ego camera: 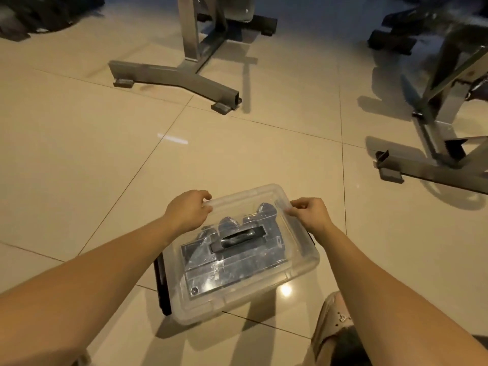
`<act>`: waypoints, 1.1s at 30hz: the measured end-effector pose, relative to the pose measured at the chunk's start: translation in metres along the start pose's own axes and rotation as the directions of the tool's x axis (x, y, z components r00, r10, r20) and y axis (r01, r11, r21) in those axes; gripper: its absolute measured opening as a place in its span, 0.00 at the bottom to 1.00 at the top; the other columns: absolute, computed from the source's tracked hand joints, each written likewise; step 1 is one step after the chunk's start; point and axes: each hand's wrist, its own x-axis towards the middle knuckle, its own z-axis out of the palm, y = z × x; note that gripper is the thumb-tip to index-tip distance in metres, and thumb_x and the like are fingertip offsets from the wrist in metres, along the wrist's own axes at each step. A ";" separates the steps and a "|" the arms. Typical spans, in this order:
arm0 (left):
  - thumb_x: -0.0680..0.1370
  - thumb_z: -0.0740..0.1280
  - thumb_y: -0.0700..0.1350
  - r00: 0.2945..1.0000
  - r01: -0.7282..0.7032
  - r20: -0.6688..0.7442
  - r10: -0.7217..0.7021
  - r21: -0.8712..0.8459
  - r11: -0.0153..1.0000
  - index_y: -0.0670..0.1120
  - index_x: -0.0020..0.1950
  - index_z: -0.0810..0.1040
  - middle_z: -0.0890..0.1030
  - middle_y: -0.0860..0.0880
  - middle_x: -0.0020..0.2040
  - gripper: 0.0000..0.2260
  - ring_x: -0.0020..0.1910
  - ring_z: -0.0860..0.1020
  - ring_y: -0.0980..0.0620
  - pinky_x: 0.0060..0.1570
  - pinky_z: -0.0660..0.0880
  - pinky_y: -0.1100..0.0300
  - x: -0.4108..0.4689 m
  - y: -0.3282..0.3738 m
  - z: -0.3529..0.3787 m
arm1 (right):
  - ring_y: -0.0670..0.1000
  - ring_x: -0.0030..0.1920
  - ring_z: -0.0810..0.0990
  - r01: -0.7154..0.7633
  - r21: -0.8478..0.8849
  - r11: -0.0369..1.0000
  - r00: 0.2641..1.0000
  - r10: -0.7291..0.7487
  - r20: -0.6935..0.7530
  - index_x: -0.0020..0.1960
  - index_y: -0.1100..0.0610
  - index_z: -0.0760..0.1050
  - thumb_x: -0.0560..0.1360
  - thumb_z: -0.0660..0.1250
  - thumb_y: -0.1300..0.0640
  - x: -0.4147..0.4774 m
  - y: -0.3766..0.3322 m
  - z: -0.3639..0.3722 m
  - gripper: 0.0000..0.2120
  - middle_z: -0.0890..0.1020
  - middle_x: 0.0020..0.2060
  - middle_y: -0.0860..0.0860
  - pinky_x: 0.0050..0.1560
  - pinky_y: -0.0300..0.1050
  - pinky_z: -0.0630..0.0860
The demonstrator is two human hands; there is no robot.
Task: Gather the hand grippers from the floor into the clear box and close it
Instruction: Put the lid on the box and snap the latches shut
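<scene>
Both forearms reach to the clear box (184, 311) at lower centre; left hand (188, 211) and right hand (310, 215) curl their fingers (204, 196) over the far edge of the lid (245, 195), seemingly seating it above hand grippers (230, 223) inside.

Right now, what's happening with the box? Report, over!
Left hand, right hand gripping far corners of lid. It sits on clear box, hand grippers inside. Nothing blocking.

Glossy beige tiled floor (105, 154), steel frames (174, 75)
</scene>
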 end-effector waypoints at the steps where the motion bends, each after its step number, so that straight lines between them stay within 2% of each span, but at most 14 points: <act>1: 0.81 0.65 0.55 0.999 0.036 -0.006 -0.036 0.006 0.999 0.49 0.72 0.73 0.78 0.46 0.66 0.21 0.62 0.76 0.45 0.58 0.74 0.52 -0.008 -0.007 -0.002 | 0.56 0.57 0.82 -0.036 0.037 0.999 0.999 0.036 0.007 0.61 0.61 0.81 0.70 0.78 0.50 -0.002 0.006 -0.003 0.23 0.84 0.58 0.56 0.60 0.54 0.79; 4: 0.75 0.69 0.66 0.954 0.299 0.010 -0.301 -0.149 0.942 0.47 0.79 0.62 0.69 0.41 0.73 0.39 0.70 0.70 0.40 0.65 0.71 0.47 -0.048 -0.035 -0.002 | 0.59 0.61 0.78 -0.245 0.095 0.965 0.964 0.232 0.129 0.73 0.64 0.68 0.69 0.76 0.38 -0.009 0.008 -0.008 0.44 0.76 0.67 0.58 0.52 0.51 0.78; 6: 0.69 0.71 0.70 0.838 0.541 0.177 -0.516 -0.388 0.746 0.43 0.80 0.56 0.64 0.40 0.77 0.50 0.73 0.67 0.38 0.69 0.68 0.44 -0.079 -0.050 0.002 | 0.56 0.51 0.80 -0.321 0.076 0.944 0.930 0.299 0.216 0.68 0.67 0.71 0.69 0.75 0.36 -0.013 0.006 -0.010 0.42 0.78 0.61 0.58 0.39 0.47 0.75; 8: 0.67 0.72 0.71 0.726 0.687 0.428 -0.538 -0.497 0.531 0.42 0.78 0.62 0.67 0.40 0.75 0.49 0.72 0.68 0.37 0.68 0.66 0.41 -0.102 -0.056 0.008 | 0.56 0.45 0.80 -0.309 0.069 0.948 0.938 0.292 0.188 0.60 0.66 0.74 0.69 0.76 0.38 -0.015 0.000 -0.010 0.35 0.79 0.53 0.58 0.37 0.48 0.75; 9: 0.66 0.73 0.70 0.698 0.716 0.510 -0.502 -0.505 0.482 0.43 0.74 0.67 0.72 0.40 0.71 0.46 0.69 0.72 0.38 0.67 0.68 0.40 -0.110 -0.057 0.009 | 0.57 0.44 0.80 -0.277 0.043 0.960 0.954 0.270 0.129 0.55 0.66 0.76 0.68 0.78 0.39 -0.014 -0.002 -0.011 0.32 0.80 0.50 0.59 0.39 0.50 0.77; 11: 0.65 0.77 0.66 0.697 0.717 0.541 -0.470 -0.541 0.440 0.43 0.66 0.74 0.79 0.42 0.60 0.38 0.58 0.78 0.41 0.59 0.74 0.42 -0.117 -0.057 0.011 | 0.59 0.40 0.80 -0.195 -0.063 0.979 0.980 0.197 0.036 0.45 0.63 0.77 0.66 0.80 0.43 -0.013 -0.007 -0.011 0.25 0.80 0.42 0.59 0.42 0.53 0.78; 13: 0.67 0.79 0.59 0.733 0.672 0.464 -0.498 -0.610 0.421 0.42 0.61 0.76 0.81 0.43 0.53 0.31 0.50 0.79 0.44 0.45 0.76 0.49 -0.119 -0.053 0.012 | 0.59 0.41 0.80 -0.147 -0.162 0.976 0.987 0.154 0.035 0.47 0.63 0.79 0.68 0.79 0.50 -0.017 -0.013 -0.009 0.19 0.81 0.42 0.58 0.47 0.55 0.80; 14: 0.68 0.80 0.56 0.749 0.644 0.417 -0.516 -0.644 0.414 0.41 0.59 0.76 0.82 0.43 0.52 0.29 0.49 0.79 0.44 0.42 0.76 0.50 -0.120 -0.052 0.014 | 0.59 0.44 0.81 -0.140 -0.187 0.972 0.987 0.151 0.047 0.51 0.64 0.79 0.69 0.78 0.53 -0.019 -0.015 -0.008 0.18 0.82 0.45 0.58 0.50 0.56 0.81; 16: 0.70 0.79 0.54 0.781 0.593 0.335 -0.527 -0.663 0.457 0.41 0.57 0.77 0.82 0.42 0.51 0.24 0.49 0.80 0.43 0.48 0.79 0.47 -0.121 -0.047 0.017 | 0.61 0.48 0.81 -0.136 -0.211 0.968 0.987 0.151 0.056 0.58 0.66 0.77 0.73 0.75 0.57 -0.024 -0.016 -0.003 0.18 0.82 0.49 0.59 0.52 0.55 0.81; 18: 0.76 0.74 0.52 0.812 0.552 0.272 -0.517 -0.647 0.526 0.42 0.54 0.76 0.81 0.41 0.50 0.16 0.48 0.80 0.42 0.53 0.79 0.45 -0.121 -0.039 0.021 | 0.60 0.49 0.79 -0.121 -0.261 0.958 0.990 0.137 0.044 0.60 0.65 0.75 0.75 0.72 0.57 -0.027 -0.015 0.002 0.18 0.80 0.50 0.58 0.50 0.51 0.78; 20: 0.80 0.68 0.49 0.830 0.524 0.223 -0.511 -0.624 0.580 0.41 0.54 0.74 0.79 0.41 0.49 0.12 0.46 0.79 0.43 0.52 0.79 0.47 -0.122 -0.034 0.026 | 0.59 0.46 0.78 -0.097 -0.324 0.941 0.994 0.110 0.021 0.60 0.64 0.76 0.75 0.71 0.56 -0.028 -0.014 0.004 0.17 0.79 0.48 0.57 0.46 0.49 0.75; 23: 0.82 0.64 0.50 0.853 0.498 0.148 -0.500 -0.518 0.695 0.40 0.58 0.73 0.79 0.42 0.50 0.13 0.48 0.79 0.42 0.52 0.79 0.48 -0.120 -0.034 0.032 | 0.58 0.43 0.77 -0.064 -0.391 0.918 0.998 0.068 -0.002 0.58 0.63 0.77 0.76 0.69 0.55 -0.032 -0.014 0.005 0.14 0.79 0.45 0.56 0.42 0.46 0.72; 28: 0.83 0.61 0.49 0.857 0.494 0.097 -0.506 -0.433 0.754 0.42 0.56 0.72 0.76 0.47 0.44 0.10 0.41 0.75 0.49 0.36 0.70 0.57 -0.118 -0.030 0.035 | 0.58 0.42 0.77 -0.041 -0.420 0.906 0.999 0.035 -0.022 0.57 0.62 0.78 0.78 0.67 0.56 -0.033 -0.013 0.009 0.12 0.79 0.43 0.55 0.41 0.45 0.71; 33: 0.83 0.61 0.50 0.861 0.476 0.075 -0.504 -0.472 0.743 0.42 0.62 0.73 0.79 0.43 0.53 0.14 0.47 0.78 0.45 0.42 0.74 0.55 -0.118 -0.034 0.035 | 0.59 0.44 0.79 -0.047 -0.301 0.953 0.998 0.031 -0.055 0.58 0.63 0.80 0.77 0.69 0.57 -0.030 -0.005 0.013 0.13 0.83 0.47 0.58 0.46 0.48 0.76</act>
